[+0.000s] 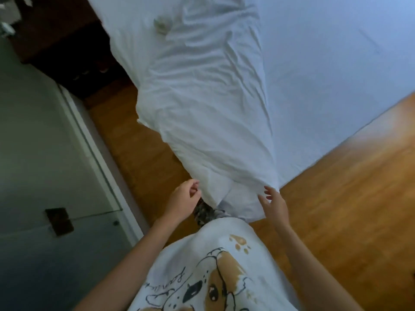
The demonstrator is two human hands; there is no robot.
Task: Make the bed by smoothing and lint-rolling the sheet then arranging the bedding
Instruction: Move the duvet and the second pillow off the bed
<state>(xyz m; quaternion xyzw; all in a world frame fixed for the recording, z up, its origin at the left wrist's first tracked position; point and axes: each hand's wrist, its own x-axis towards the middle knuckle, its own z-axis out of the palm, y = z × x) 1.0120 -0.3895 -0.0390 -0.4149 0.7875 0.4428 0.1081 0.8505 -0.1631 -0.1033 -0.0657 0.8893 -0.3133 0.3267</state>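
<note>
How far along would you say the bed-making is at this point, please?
Done, apparently: the fitted sheet on the right lies smooth. In hand: the left hand and right hand are at the near end of the rumpled white duvet; neither clearly grips it. Left: spreading that duvet flat. No lint roller is visible.

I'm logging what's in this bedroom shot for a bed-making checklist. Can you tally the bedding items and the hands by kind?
Crumpled white duvet: 1
Smooth fitted sheet on the mattress: 1
Small greyish item on the bed, too blurred to identify: 1
Hands: 2, left hand and right hand
Total: 5
</note>
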